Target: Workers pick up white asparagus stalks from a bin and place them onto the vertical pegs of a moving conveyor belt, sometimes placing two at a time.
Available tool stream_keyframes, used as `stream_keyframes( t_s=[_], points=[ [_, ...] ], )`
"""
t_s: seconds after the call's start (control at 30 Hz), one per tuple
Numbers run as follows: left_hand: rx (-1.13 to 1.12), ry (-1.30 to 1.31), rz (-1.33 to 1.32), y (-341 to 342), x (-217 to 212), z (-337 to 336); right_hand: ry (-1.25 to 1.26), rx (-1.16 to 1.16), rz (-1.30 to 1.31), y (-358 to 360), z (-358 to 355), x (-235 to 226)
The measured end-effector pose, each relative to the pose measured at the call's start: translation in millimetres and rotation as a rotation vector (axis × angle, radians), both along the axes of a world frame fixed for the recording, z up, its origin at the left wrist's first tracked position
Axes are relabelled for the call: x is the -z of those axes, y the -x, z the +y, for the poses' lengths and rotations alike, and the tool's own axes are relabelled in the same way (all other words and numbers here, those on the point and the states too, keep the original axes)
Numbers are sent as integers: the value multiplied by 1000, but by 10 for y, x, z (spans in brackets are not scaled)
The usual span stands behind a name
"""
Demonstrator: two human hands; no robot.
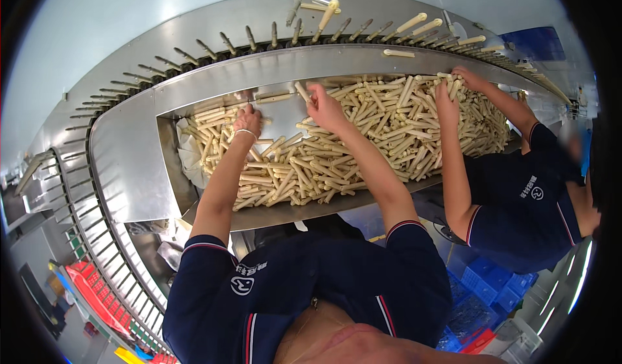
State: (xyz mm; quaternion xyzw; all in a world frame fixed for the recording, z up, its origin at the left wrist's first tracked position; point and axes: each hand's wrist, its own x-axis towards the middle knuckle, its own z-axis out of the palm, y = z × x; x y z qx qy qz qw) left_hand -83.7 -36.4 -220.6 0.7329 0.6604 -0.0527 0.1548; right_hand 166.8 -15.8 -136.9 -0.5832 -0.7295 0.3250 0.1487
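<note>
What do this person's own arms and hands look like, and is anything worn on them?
The left hand and right hand are both ungloved. A thin, whitish band circles the left wrist; none shows on the right. The forearms are bare below short, dark navy sleeves, whose cuffs are edged with narrow red and white stripes.

unclear grip of left hand point(249, 121), co-worker's head point(573, 145) blurred, blue crates point(487, 278) part-hidden
</note>
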Motion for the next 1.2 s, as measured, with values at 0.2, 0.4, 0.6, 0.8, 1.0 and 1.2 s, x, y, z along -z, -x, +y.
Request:
stream_keyframes(
  t_s=[0.2,0.4,0.6,0.8,1.0,1.2],
  points=[
    [68,134,-185,119,-461,-334,129,-18,562,39,-171,-1028],
    [86,64,-662,301,-841,-459,-51,-159,921,-2,61,-1928],
    [-305,-43,-1425,46,-1692,-278,-190,-77,767,-222,350,-2078],
    [-220,-126,-1637,-69,-2108,-40,-459,345,696,-413,560,-2034],
    [-278,-322,-1569,-83,-2250,-22,-595,461,233,-698,800,-1756],
    [-323,-426,-1543,-335,-2376,347,-558,495,-170,-1058,816,-1630]
  ],
)
